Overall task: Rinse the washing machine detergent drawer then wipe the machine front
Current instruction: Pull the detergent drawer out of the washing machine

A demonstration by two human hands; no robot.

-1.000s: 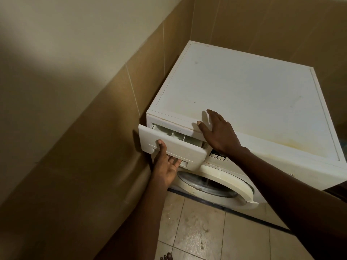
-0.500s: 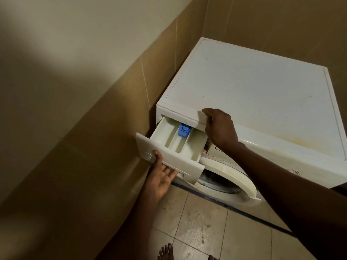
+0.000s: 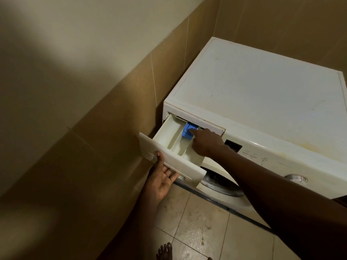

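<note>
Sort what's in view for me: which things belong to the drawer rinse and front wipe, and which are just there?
Job: drawer, pulled out; blue tab at its back; machine front, with door and dial.
Just there: machine top, wall tiles, floor, bare foot.

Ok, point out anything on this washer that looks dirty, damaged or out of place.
The washing machine has yellowish staining on its top near the front edge; the floor tiles below look grimy. The pulled-out detergent drawer shows no damage.
</note>
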